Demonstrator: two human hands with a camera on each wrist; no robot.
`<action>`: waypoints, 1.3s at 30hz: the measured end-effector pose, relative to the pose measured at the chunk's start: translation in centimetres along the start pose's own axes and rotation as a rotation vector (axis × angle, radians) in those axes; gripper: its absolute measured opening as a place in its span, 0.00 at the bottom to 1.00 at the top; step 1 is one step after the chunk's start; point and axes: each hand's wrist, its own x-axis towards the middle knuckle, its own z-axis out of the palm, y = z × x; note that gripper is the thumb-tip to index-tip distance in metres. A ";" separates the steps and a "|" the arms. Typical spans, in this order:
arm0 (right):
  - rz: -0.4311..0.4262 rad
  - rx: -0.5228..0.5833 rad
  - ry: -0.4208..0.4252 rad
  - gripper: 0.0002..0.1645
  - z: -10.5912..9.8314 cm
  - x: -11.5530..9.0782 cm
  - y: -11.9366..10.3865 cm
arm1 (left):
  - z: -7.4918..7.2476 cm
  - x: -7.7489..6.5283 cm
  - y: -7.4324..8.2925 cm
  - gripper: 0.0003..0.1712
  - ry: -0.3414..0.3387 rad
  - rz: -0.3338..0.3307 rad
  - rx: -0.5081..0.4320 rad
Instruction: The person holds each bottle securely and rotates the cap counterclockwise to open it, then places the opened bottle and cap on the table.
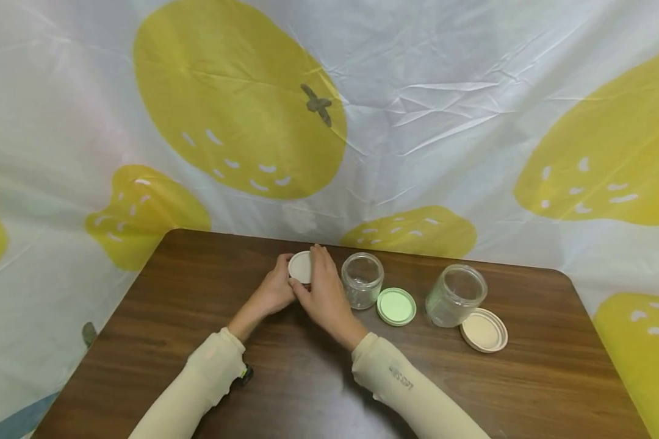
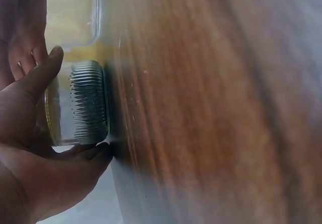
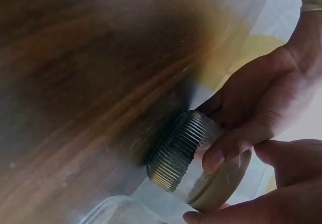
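Note:
A clear glass jar with a ribbed lower part [image 2: 90, 103] stands on the table with a pale lid [image 1: 300, 267] on its mouth. My left hand [image 1: 274, 288] grips the jar's side, its thumb and fingers around the glass in the left wrist view. From the right, my right hand [image 1: 325, 299] holds the lid's rim, with thumb and fingers on either side of it. In the right wrist view the lid [image 3: 226, 183] sits on the jar; whether it is threaded on fully, I cannot tell.
Just right of my hands stands a lidless glass jar [image 1: 361, 281], with a green lid [image 1: 396, 306] beside it. Farther right are another lidless jar [image 1: 456, 296] and a cream lid [image 1: 484, 331]. A patterned curtain [image 1: 417, 140] hangs behind the wooden table [image 1: 549, 378].

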 end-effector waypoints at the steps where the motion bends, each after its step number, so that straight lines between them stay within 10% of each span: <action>1: 0.020 0.004 -0.007 0.47 0.0 0.1 0.1 | 0.1 0.1 0.1 0.52 -0.003 0.000 0.003; 22: 0.118 0.020 -0.003 0.47 -1.1 -0.5 0.2 | 0.1 -0.9 1.4 0.44 0.030 0.064 0.029; 39: 0.043 0.200 0.170 0.41 -7.4 -4.9 -1.8 | -0.5 -5.9 7.2 0.54 0.109 0.367 0.030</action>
